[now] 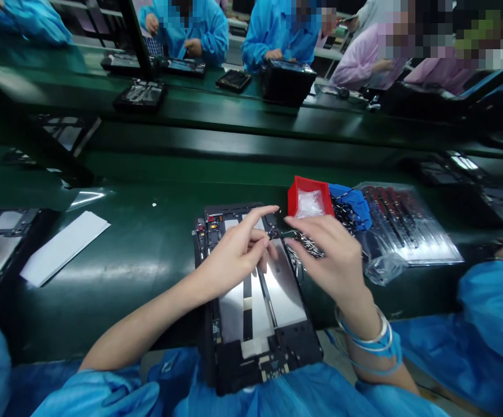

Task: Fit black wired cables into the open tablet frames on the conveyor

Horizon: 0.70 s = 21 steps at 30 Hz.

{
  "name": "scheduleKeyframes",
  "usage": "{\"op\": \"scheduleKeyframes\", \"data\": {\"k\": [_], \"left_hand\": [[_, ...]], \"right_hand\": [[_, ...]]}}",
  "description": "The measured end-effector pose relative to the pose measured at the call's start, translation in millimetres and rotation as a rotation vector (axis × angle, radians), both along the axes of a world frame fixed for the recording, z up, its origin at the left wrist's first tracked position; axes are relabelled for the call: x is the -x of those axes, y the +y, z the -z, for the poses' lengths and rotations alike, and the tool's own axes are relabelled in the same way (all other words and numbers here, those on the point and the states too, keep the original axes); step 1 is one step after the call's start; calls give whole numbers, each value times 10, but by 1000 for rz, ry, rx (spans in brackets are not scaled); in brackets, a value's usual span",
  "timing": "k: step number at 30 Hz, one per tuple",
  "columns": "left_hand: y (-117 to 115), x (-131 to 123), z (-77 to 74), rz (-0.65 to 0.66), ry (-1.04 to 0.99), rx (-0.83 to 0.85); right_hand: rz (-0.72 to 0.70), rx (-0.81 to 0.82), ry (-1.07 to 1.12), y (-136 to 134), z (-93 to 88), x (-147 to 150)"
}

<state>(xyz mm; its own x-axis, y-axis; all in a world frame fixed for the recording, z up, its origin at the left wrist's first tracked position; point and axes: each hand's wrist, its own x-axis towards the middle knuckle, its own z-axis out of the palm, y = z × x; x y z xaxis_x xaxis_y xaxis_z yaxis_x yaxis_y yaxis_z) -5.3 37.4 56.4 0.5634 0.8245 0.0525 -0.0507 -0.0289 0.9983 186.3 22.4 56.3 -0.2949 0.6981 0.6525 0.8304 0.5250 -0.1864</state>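
My left hand is half open over the far end of a black tablet frame, fingers spread, with a small dark part right by the fingertips, but I can't tell if it's pinched. My right hand is curved and partly open just beside it, and I can't tell if it holds anything. The frame lies flat on the green table, in front of me. It looks light and fairly stiff, but the thin silver plates and small parts seem fragile, so I'd take it by the outer black edges. To the far right are a red bin with clear plastic inside and a tangle of dark wires. A white paper sheet lies left. No readable writing or brand.
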Motion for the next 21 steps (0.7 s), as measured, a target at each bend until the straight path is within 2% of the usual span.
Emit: {"op": "scheduleKeyframes", "data": {"k": [2,5,7,9,11,13,15,17,21], "left_hand": [[-42,14,-43,15,-36,14],[-143,144,-107,6,-41,-40],[-231,312,-88,-98,21,-182],[-335,513,17,-307,108,-412],[-447,700,193,-526,186,-651],[-556,838,385,-632,247,-806],[-653,919,539,-622,292,-866],[-729,957,630,-568,317,-904],[-793,991,695,-467,337,-1000]], "right_hand": [[-163,-10,-7,-48,-10,133],[-224,-44,32,-92,-60,306],[-266,33,138,-95,-119,377],[-310,246,293,-77,-183,428],[-352,562,431,-39,-228,483],[-374,869,512,14,-238,557],[-379,1081,545,69,-212,644],[-372,1214,545,109,-164,728],[-319,1307,514,130,-78,834]]}}
